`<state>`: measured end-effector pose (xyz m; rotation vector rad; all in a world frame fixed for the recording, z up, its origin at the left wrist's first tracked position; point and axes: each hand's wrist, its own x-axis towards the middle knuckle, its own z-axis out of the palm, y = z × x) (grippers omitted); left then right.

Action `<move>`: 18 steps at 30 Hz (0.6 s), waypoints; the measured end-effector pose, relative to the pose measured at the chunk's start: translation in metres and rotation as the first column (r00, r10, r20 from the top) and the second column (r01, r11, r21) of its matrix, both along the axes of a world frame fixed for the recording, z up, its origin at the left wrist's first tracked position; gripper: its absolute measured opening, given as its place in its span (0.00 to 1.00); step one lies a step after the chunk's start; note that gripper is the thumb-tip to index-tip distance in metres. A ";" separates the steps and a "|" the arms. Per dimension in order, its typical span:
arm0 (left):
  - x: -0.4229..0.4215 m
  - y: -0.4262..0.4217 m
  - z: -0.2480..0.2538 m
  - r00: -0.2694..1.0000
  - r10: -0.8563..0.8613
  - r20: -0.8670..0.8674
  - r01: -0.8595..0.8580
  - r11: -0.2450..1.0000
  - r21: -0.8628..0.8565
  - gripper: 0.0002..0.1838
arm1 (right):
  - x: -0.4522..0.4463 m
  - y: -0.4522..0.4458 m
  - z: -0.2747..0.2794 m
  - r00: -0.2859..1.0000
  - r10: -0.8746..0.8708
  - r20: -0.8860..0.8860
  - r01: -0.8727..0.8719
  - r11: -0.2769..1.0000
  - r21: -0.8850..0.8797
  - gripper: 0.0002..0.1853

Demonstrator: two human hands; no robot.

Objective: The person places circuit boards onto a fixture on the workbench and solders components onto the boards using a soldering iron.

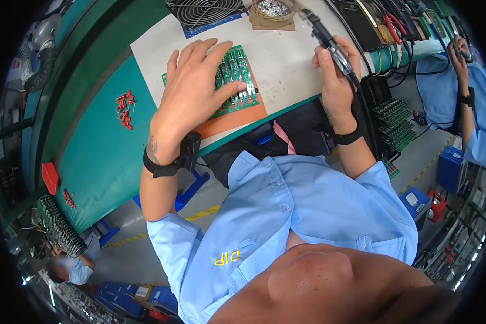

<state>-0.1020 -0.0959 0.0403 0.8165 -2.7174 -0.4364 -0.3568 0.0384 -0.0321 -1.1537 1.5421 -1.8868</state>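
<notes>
My left hand (194,83) lies spread over a green circuit board (235,73), its fingers apart and its thumb on the board's face. The board rests on an orange-brown sheet (232,119) on the white work surface (286,70). Over the right part of that surface, my right hand (337,75) is wrapped round a dark tool with a cable (332,48), whose tip points up and left, near a round dish of silvery bits (272,8). The tool is held clear of the board.
A fan (205,12) stands behind the board. Red components (125,108) lie on the green mat (92,156) at left, with a red bin (50,178) at its edge. Red-handled pliers (395,28) and cables lie at upper right. A co-worker's arm (464,81) shows at far right.
</notes>
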 end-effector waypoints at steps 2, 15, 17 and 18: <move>-0.007 -0.007 -0.007 1.000 -0.006 0.006 0.006 1.000 -0.027 0.35 | -0.008 0.009 -0.002 0.994 -0.030 -0.109 0.038 0.996 0.075 0.20; -0.012 0.000 -0.027 0.997 0.030 -0.067 -0.028 0.999 0.027 0.29 | -0.008 0.046 0.017 0.975 0.193 -0.109 -0.182 0.978 0.106 0.23; -0.012 0.002 -0.026 0.997 0.037 -0.065 -0.035 0.999 0.032 0.29 | -0.006 0.047 0.028 0.937 0.304 -0.171 -0.263 0.938 0.225 0.23; -0.012 0.002 -0.026 0.997 0.040 -0.064 -0.038 0.999 0.032 0.29 | -0.007 0.047 0.027 0.936 0.307 -0.169 -0.265 0.936 0.231 0.23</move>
